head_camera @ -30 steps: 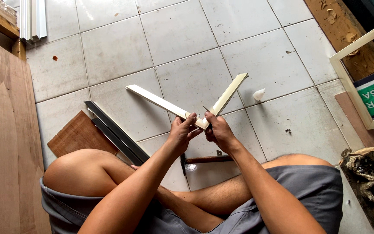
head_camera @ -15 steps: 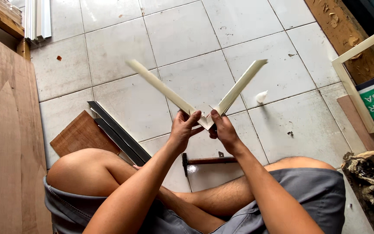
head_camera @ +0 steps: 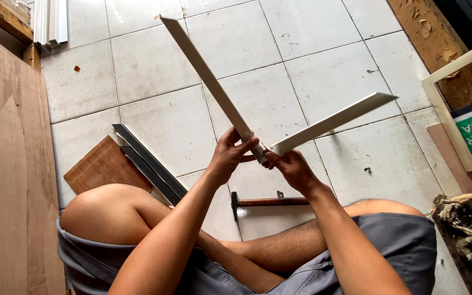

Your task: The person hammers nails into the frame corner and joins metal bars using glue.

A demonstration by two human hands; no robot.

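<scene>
Hands seen from above: two pale frame strips [head_camera: 214, 87] are pinched together at their mitred corner by left hand [head_camera: 230, 155] and right hand [head_camera: 290, 169], raised over tiled floor [head_camera: 312, 65]; alignment is judged in hand, steady pressure needed next.

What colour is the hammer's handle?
Reddish brown, on the hammer lying on the floor; head view.

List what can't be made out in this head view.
- Joint between the two white strips: covered by the left hand and right hand.
- Hammer: handle end hidden behind the right forearm.
- Wooden frame: cut off by the right edge.
- Plywood sheet: cut off by the left edge.
</scene>
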